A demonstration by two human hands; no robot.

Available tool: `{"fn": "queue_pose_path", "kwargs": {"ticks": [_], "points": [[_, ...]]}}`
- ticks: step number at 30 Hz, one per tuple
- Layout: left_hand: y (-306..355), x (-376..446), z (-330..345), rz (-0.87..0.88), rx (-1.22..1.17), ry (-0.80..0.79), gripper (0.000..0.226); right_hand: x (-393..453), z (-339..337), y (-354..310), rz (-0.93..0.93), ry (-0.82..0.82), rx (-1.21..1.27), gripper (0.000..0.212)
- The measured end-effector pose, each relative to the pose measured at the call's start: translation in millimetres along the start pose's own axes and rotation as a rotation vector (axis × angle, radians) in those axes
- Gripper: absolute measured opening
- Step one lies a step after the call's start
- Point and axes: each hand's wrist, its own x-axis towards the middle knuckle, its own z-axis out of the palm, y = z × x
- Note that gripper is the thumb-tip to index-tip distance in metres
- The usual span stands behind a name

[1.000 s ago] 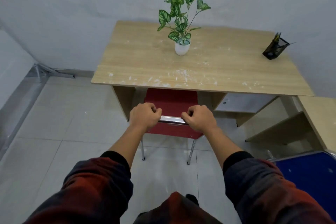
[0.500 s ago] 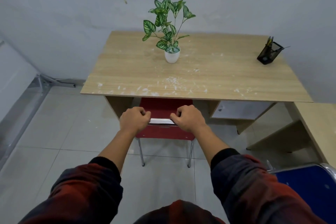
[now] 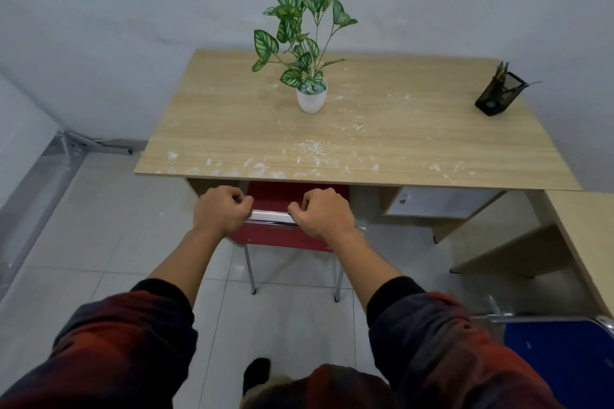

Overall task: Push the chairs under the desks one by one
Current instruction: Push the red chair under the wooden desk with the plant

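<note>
A red chair [image 3: 282, 239] with a chrome frame stands at the front edge of a light wooden desk [image 3: 232, 136]. Most of its seat is hidden beneath the desktop; its backrest and two rear legs stay outside. My left hand [image 3: 223, 209] grips the left end of the chrome top rail. My right hand [image 3: 321, 213] grips the right end of the same rail. A blue chair [image 3: 561, 359] shows at the bottom right, beside a second desk [image 3: 588, 229].
On the desk stand a potted green plant [image 3: 310, 96] in a white pot and a black mesh pen holder [image 3: 498, 95]. A drawer unit [image 3: 432, 206] hangs under the desk's right side. The wall runs close behind the desk. Grey tiled floor [image 3: 99, 242] spreads to the left.
The red chair has slid forward, so more of its seat is hidden beneath the desktop. Both hands kept their grip on the rail and moved with it. The view has tilted up.
</note>
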Motion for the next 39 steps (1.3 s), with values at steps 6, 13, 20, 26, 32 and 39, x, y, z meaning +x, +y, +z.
{"fn": "queue_pose_path", "kwargs": {"ticks": [6,13,20,26,32,39], "points": [[11,25,3,-0.015,-0.022,-0.021,0.032,28,-7,11,0.044,0.003,0.047,0.038],[4,48,-9,0.040,-0.078,-0.044,0.030,46,-5,-2,0.084,0.031,0.005,0.035],[1,59,-12,-0.002,-0.048,-0.072,0.028,51,0,-10,0.127,0.035,0.025,0.034],[8,53,-15,-0.054,0.004,-0.110,0.027,49,3,-8,0.127,0.017,0.037,0.036],[12,46,-13,-0.038,0.017,-0.132,0.027,41,-3,-1,0.160,0.019,0.032,0.033],[13,43,-15,0.035,0.019,-0.158,0.029,37,3,-14,0.354,0.127,-0.103,0.035]]}}
